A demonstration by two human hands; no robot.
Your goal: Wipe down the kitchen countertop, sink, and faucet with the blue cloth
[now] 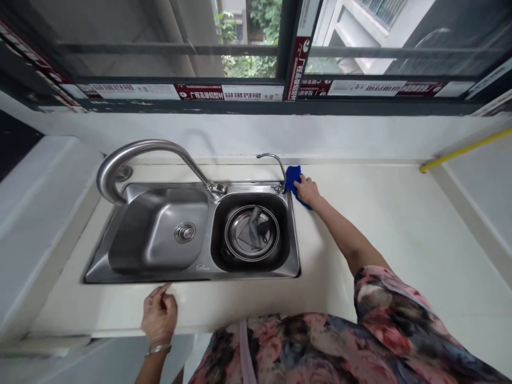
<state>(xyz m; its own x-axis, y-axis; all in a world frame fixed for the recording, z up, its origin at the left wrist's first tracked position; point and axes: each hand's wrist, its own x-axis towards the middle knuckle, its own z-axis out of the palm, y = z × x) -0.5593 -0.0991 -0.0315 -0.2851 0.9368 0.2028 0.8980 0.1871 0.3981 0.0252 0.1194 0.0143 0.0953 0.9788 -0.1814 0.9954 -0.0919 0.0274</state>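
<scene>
A large curved tap [152,145] arched over the left basin [160,229] of a steel sink [252,276] with 2 basins. The left hand [159,314] was near the sink's front edge, half open, fingers loosely curled. In the right basin [218,226], a metal strainer [240,221] held a grey cloth [253,229]. A thin tap [283,173] stood behind; just right of it, on the pale counter [380,213], lay a blue cloth [294,175], gripped by the right hand [307,189]. A yellow pipe [468,150] ran at far right.

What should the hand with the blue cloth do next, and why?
Maybe pull the blue cloth gently toward the person: the right hand has it on the counter, right beside the small faucet, and pushing left could bump that faucet.
</scene>
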